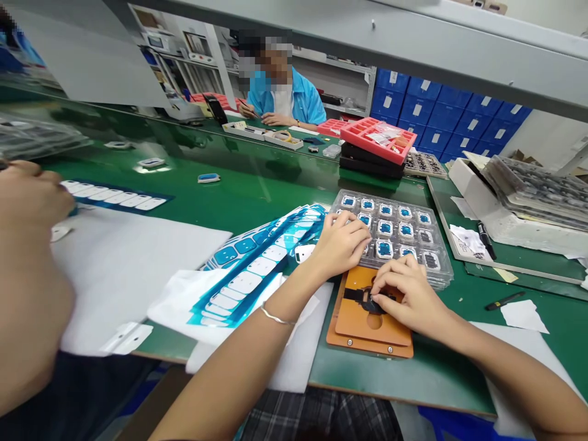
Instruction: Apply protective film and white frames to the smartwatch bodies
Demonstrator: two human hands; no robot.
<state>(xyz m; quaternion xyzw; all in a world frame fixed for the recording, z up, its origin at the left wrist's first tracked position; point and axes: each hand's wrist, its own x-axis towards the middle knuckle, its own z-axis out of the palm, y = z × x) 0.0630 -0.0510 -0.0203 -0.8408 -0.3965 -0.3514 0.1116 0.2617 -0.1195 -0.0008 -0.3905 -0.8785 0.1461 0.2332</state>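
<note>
My left hand (344, 242), with a silver bangle at the wrist, is over the left side of a clear plastic tray (443, 269). Its fingers are curled together, and whatever they hold is hidden. In the tray's pockets sit several white-rimmed parts (384, 228) with blue film. My right hand (408, 294) has its thumb and fingertips closed on a small black part (367, 305) with a strap-like band, lying on an orange fixture plate (353, 327). Left of my forearm are blue strips with white stickers (248, 282).
Another person's arm (27, 257) reaches in at left. White foam sheets (119, 263) lie on the green table. Stacked red trays (376, 139) stand behind the tray; a marker (486, 240) and a black cutter-like tool (504, 301) lie right. Across sits a person in blue (307, 98).
</note>
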